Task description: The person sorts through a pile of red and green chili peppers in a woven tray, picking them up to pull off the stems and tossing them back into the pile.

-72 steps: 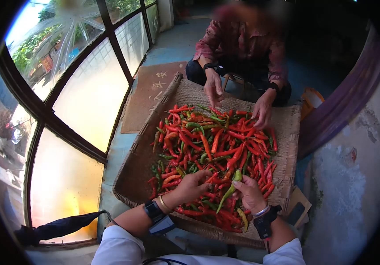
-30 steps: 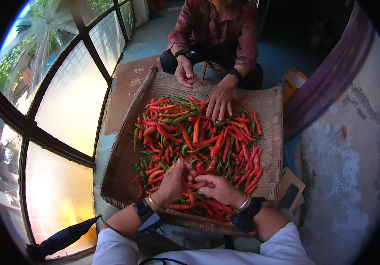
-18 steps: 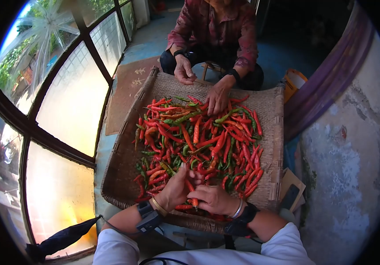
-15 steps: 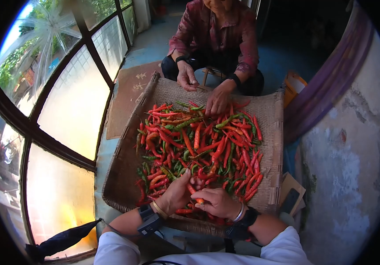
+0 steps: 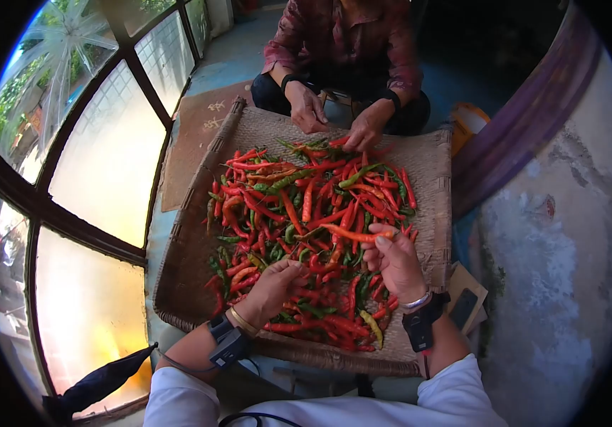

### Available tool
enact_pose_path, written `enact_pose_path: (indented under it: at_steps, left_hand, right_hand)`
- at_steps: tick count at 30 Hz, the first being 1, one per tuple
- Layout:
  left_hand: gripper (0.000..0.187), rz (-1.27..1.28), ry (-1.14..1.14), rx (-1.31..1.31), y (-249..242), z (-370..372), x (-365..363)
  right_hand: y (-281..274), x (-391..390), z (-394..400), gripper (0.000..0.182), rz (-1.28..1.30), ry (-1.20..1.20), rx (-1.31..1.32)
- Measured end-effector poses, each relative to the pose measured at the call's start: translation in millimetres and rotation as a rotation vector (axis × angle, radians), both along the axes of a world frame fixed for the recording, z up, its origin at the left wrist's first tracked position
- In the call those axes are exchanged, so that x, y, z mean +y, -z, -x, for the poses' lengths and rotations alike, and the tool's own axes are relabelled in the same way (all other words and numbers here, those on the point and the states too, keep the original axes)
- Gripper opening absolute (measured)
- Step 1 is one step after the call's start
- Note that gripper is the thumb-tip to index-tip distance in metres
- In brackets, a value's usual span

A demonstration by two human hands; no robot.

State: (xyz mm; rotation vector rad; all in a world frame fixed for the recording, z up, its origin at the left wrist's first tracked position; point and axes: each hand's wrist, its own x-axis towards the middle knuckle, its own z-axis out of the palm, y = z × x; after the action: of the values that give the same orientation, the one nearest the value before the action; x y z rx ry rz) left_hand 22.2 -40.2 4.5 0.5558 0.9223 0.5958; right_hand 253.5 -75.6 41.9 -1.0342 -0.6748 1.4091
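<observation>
In my right hand [image 5: 397,267] is a long orange-red chili pepper [image 5: 352,233], held at its thick end between thumb and fingers, its thin end pointing left. My left hand [image 5: 272,288] is closed in a pinch low over the pile; whatever is between its fingertips is too small to make out. Below both hands, red and green chili peppers [image 5: 270,206] lie heaped in a shallow woven basket [image 5: 427,178]. A yellowish pepper [image 5: 371,327] lies near the basket's front edge.
A person in a patterned red shirt [image 5: 306,35] sits across the basket, with one hand [image 5: 368,127] at the far peppers. Framed windows [image 5: 99,156] line the left; a worn wall [image 5: 548,285] stands right. A dark phone-like object [image 5: 465,302] lies beside the basket.
My hands have moved apart. The right one rose up and to the right with the orange-red pepper; the left shifted slightly left. The other person's hand at the peppers has moved back toward the basket's far edge.
</observation>
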Motion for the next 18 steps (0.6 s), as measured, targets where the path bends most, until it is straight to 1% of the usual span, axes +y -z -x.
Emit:
enact_pose_path:
  at_steps: [1,2,3,5,6,7,9,11,12,13,15,16,17,18]
  left_hand:
    - [0.012,0.006,-0.003,0.004,2.5,2.1,-2.5]
    - [0.012,0.014,-0.004,0.000,6.6,2.1,-2.5]
    - [0.012,0.008,-0.004,-0.010,9.0,0.4,2.0]
    - [0.013,-0.022,0.026,0.003,8.6,0.3,5.7]
    - [0.014,-0.051,0.098,0.048,6.0,-0.3,5.9]
    - [0.017,-0.074,0.171,0.093,4.3,-0.6,3.9]
    - [0.013,-0.094,0.179,0.065,2.9,-1.5,2.5]
    - [0.015,-0.507,0.403,0.264,3.9,-0.4,2.5]
    - [0.015,-0.504,0.408,0.266,2.9,0.3,4.7]
    - [0.016,-0.765,0.463,0.446,1.3,2.0,8.0]
    - [0.024,-1.288,0.555,0.805,-1.0,5.6,14.4]
    - [0.032,-1.340,0.506,0.891,-3.3,5.8,16.9]
    - [0.032,-1.336,0.511,0.889,-8.0,6.1,19.4]
    - [0.035,-1.571,0.520,1.047,-20.9,5.7,21.9]
  right_hand:
    - [-6.3,2.8,-1.3,0.041,-0.093,0.143,0.180]
    - [-5.7,5.5,-8.4,0.057,-0.105,0.130,0.257]
    - [-2.8,7.6,-10.1,0.057,-0.124,0.130,0.252]
    - [12.9,0.4,-8.4,0.057,0.117,0.141,0.257]
    - [17.0,-0.5,-6.2,0.046,0.160,0.032,0.137]
    - [19.5,-0.6,-4.8,0.046,0.163,0.031,0.139]
    - [22.0,0.0,3.2,0.034,0.174,-0.181,-0.094]
    - [21.1,-2.2,10.1,0.031,0.180,-0.192,-0.108]
    - [23.0,-3.3,11.2,0.032,0.185,-0.248,-0.105]
    - [24.3,-4.7,12.6,0.034,0.190,-0.303,-0.103]
    - [23.6,-7.2,17.7,0.033,0.211,-0.307,-0.122]
    - [23.7,-7.1,18.9,0.032,0.217,-0.336,-0.165]
    - [24.3,-7.4,20.4,0.031,0.223,-0.365,-0.206]
    - [25.8,-8.4,22.4,0.028,0.205,-0.369,-0.220]
